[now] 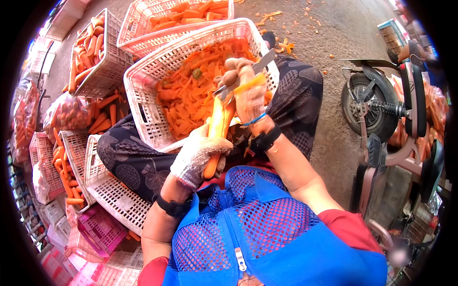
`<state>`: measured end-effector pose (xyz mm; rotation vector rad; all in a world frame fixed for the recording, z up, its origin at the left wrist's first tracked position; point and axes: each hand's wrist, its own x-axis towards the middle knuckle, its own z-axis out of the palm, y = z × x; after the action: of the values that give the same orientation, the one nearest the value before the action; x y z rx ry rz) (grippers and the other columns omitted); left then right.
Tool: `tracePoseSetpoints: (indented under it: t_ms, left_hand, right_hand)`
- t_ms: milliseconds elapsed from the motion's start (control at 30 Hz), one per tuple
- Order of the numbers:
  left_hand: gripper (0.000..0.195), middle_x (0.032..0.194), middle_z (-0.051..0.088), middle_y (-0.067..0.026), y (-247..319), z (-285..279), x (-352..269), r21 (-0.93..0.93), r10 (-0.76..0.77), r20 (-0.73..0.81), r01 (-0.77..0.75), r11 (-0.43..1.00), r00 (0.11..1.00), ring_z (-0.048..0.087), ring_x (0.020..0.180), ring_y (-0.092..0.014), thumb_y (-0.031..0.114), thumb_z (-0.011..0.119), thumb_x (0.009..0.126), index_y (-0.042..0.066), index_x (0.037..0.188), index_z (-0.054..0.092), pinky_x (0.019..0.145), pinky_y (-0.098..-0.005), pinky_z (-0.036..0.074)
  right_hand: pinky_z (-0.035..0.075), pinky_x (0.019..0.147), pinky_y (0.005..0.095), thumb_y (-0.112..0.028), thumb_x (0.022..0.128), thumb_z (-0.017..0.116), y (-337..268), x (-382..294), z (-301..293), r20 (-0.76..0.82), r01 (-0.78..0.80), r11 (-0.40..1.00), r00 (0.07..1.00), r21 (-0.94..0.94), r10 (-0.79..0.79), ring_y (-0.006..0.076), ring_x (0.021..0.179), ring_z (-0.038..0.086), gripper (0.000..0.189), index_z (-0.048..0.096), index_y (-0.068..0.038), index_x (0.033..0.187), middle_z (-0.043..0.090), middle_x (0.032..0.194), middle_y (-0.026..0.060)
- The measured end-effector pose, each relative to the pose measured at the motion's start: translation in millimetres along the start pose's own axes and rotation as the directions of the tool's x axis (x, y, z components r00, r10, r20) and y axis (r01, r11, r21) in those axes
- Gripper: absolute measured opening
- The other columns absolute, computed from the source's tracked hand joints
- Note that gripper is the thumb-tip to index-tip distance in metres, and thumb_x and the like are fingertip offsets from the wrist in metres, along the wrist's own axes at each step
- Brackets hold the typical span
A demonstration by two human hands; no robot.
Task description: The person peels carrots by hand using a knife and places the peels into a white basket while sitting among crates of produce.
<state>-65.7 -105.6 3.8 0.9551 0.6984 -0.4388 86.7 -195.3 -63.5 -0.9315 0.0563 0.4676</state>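
My left hand (pixel 202 153), in a soiled knit glove, is closed around a peeled carrot (pixel 217 121). A lengthwise groove runs along it; I cannot tell whether this is one forked carrot or two side by side. My right hand (pixel 245 91) grips a flat metal peeling blade (pixel 264 61), whose lower end meets the carrot's top. Over the right fingers lies an orange strip, seemingly peel (pixel 250 84). Beneath both hands, a white plastic crate (pixel 146 77) between my legs holds a heap of carrot peelings (pixel 189 91), with a small green piece among them.
Behind stands another crate (pixel 139 44) of cut carrots. Crates of whole carrots (pixel 94 46) and a plastic bag of carrots (pixel 69 112) are on the left. Tilted against my left leg is a white crate (pixel 121 200). A two-wheeler's rear wheel (pixel 370 107) stands right, past scattered floor scraps.
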Motion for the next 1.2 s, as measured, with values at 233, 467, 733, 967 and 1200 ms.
tracePoseSetpoints:
  t_ms: [233, 467, 733, 967, 1200]
  left_hand:
    - [0.034, 0.067, 0.057, -0.0046, 0, 1, 2, 0.067, 0.03, -0.023, -0.029, 0.997, 0.999, 0.056, 0.046, -0.017, 0.009, 0.074, 0.085, 0.002, 0.11, 0.053, 0.042, -0.0303, 0.048]
    - [0.034, 0.069, 0.059, -0.0046, -6, 1, -1, 0.069, 0.022, -0.057, -0.018, 0.997, 0.998, 0.056, 0.046, -0.016, 0.007, 0.075, 0.084, 0.002, 0.11, 0.054, 0.042, -0.0299, 0.047]
    - [0.036, 0.07, 0.058, -0.0058, -2, -1, 2, 0.064, 0.015, -0.041, -0.013, 0.998, 0.999, 0.056, 0.045, -0.016, 0.007, 0.075, 0.084, 0.002, 0.112, 0.053, 0.041, -0.0299, 0.047]
    - [0.033, 0.072, 0.06, -0.0057, 1, 8, -9, 0.138, 0.104, -0.072, -0.094, 0.986, 0.992, 0.054, 0.046, -0.014, 0.012, 0.075, 0.083, 0.0, 0.107, 0.056, 0.04, -0.0283, 0.045]
    - [0.042, 0.077, 0.063, -0.0047, 0, -13, -3, 0.075, 0.053, 0.013, -0.053, 0.996, 0.999, 0.054, 0.047, -0.01, 0.018, 0.077, 0.083, 0.0, 0.115, 0.057, 0.04, -0.0232, 0.043]
  right_hand:
    - [0.055, 0.054, 0.0351, -0.029, 0.104, 0.057, 17, 28, -2, -0.121, 0.033, 0.997, 0.992, -0.069, -0.041, 0.0226, 0.062, 0.068, 0.027, 0.064, -0.002, 0.103, 0.069, 0.073, 0.0113]
    - [0.055, 0.054, 0.0373, -0.021, 0.102, 0.056, 30, 52, -23, -0.229, 0.075, 0.995, 0.972, 0.062, -0.059, 0.0239, 0.06, 0.066, 0.018, 0.063, -0.005, 0.1, 0.069, 0.074, 0.0104]
    - [0.056, 0.057, 0.0332, -0.026, 0.105, 0.052, 10, 6, 4, -0.128, 0.002, 0.996, 0.992, -0.095, -0.014, 0.021, 0.061, 0.067, 0.025, 0.063, -0.004, 0.107, 0.07, 0.074, 0.0115]
    - [0.055, 0.058, 0.0397, -0.026, 0.105, 0.055, 8, 64, -48, -0.203, 0.03, 0.999, 0.978, -0.044, -0.038, 0.0242, 0.065, 0.067, 0.027, 0.063, -0.001, 0.106, 0.066, 0.073, 0.0083]
    - [0.048, 0.05, 0.0285, -0.041, 0.101, 0.061, -22, 43, -41, 0.138, -0.103, 0.778, 0.962, -0.62, 0.237, 0.0128, 0.062, 0.062, 0.032, 0.075, -0.012, 0.105, 0.067, 0.076, 0.0023]
